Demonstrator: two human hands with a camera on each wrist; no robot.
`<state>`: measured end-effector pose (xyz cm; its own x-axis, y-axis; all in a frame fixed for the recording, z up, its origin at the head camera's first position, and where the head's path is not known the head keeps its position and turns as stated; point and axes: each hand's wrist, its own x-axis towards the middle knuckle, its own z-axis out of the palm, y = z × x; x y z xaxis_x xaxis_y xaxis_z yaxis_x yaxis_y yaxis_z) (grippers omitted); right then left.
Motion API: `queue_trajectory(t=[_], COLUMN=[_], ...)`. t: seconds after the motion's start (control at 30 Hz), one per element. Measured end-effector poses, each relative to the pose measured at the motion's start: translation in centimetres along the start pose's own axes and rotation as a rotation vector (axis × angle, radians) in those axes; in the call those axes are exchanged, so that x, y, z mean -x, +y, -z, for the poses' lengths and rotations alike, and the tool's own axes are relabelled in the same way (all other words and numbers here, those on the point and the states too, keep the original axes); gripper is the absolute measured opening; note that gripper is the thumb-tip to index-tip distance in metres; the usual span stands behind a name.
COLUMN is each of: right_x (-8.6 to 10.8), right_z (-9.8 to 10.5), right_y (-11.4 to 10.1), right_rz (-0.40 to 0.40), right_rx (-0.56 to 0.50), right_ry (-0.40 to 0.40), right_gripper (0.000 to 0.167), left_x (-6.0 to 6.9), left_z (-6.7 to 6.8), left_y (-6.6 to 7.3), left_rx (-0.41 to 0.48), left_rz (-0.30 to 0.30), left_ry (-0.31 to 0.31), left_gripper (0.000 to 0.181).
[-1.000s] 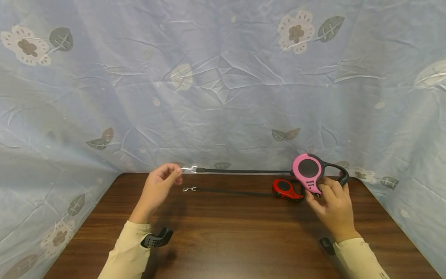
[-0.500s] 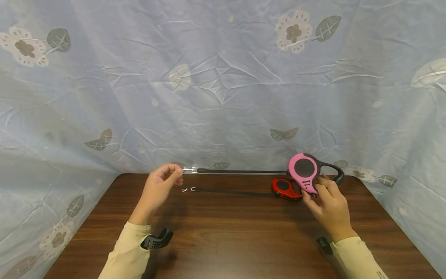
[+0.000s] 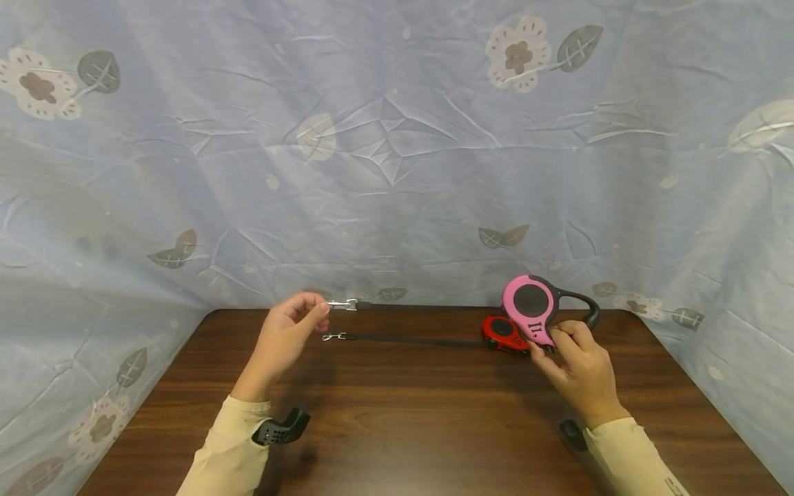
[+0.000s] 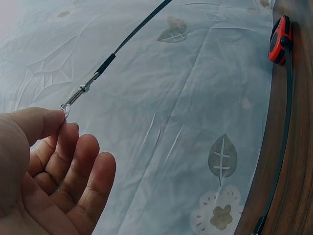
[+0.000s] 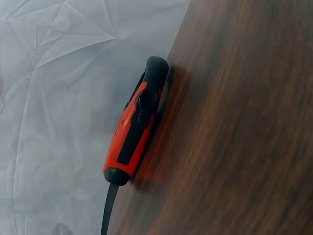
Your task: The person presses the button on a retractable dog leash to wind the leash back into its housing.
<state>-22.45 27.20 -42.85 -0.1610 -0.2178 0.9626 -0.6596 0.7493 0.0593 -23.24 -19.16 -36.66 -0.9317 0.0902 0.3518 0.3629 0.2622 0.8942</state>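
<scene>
I have my left hand (image 3: 282, 344) pinching the clip (image 3: 342, 304) and right hand (image 3: 583, 372) gripping the pink leash (image 3: 530, 302); a slipped pinch could recoil the cord (image 3: 428, 306).

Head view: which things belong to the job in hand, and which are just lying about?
In the job:
pink leash, held by the right hand
its metal clip, pinched by the left hand

Lying about, seemingly:
red leash on the table, held by neither hand

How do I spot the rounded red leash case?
On the brown wooden table, look near the far edge, right of centre. The rounded red leash case rests there, unlike the rounded pink leash case held in the right hand.
</scene>
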Motion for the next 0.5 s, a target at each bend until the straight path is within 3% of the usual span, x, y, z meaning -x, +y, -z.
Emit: queue_trajectory(t=[0.5], right_x=[-0.45], right_z=[-0.07], right_y=[-0.70], right_rz=[0.038], right_rx=[-0.013], right_ry=[0.005], right_gripper=[0.050], left_x=[0.02], left_z=[-0.25], left_y=[-0.12], left_rx=[-0.013], left_rz=[-0.030], left_ry=[-0.033], left_gripper=[0.024])
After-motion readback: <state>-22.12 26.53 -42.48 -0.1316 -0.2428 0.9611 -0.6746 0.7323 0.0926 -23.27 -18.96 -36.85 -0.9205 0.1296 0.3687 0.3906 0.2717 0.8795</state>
